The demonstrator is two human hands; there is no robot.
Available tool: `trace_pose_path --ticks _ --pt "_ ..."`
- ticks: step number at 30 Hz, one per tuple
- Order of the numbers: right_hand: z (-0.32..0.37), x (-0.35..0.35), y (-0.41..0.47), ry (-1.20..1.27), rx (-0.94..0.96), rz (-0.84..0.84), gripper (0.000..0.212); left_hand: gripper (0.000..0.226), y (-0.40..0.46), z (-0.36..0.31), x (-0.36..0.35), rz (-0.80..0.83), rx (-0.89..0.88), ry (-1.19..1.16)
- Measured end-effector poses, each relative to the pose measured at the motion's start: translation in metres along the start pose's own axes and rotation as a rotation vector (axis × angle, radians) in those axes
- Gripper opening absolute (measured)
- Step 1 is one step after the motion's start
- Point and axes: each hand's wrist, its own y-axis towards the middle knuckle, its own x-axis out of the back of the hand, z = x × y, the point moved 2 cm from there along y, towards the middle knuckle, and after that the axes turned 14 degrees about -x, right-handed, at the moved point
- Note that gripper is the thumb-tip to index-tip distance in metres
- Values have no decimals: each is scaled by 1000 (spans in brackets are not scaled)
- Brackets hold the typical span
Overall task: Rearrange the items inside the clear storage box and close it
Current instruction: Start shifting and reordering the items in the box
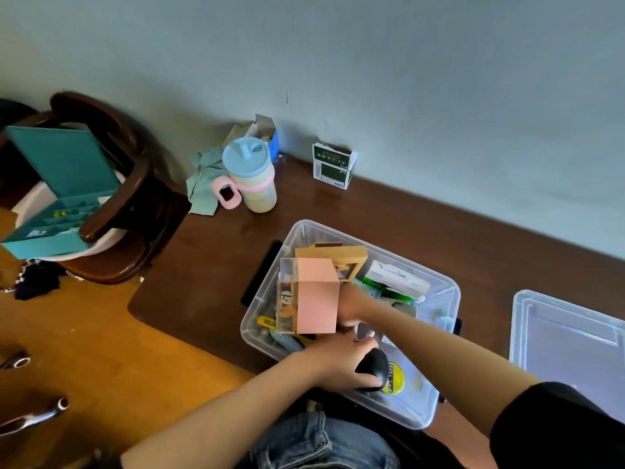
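Observation:
The clear storage box [439, 292] stands open on the dark wooden table, full of small items. My right hand [353, 304] reaches into its middle and grips a pink-backed clear display case [316, 296], held upright above the box's left side. A tan frame box [333, 257] stands behind it, and a white carton [399, 277] lies at the back right. My left hand [338, 365] is closed over a black rounded object [373, 365] at the box's near side, next to a yellow tape roll [394, 380]. The clear lid [568, 346] lies flat to the right.
A pastel tumbler with a blue lid [252, 177] and a teal cloth [204, 184] sit at the table's far left by the wall. A green-and-white carton [333, 165] stands against the wall. A dark wooden chair [135, 184] holding an open teal case [57, 184] is to the left.

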Motion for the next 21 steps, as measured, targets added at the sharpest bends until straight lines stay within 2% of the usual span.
trace_pose_path --ticks 5,8,14,15,17,19,21 --pt "-36 24 -20 -20 -141 -53 16 65 1 1 4 56 3 -22" --pt "-63 26 -41 -19 -232 -45 29 60 6 1 6 64 11 -19" --pt "-76 -13 -67 -86 -325 -21 37 53 17 -3 9 38 -79 148" --pt "-74 -19 -68 -75 -338 -35 33 53 16 -3 8 28 -81 149" --pt "-72 -28 -66 -96 -367 -41 6 57 16 -1 6 26 -77 156" --pt "-72 -36 -62 -149 -387 -44 24 60 16 1 6 36 -71 169" --pt "-70 -43 -59 -188 -397 -44 28 61 16 1 6 40 -73 198"
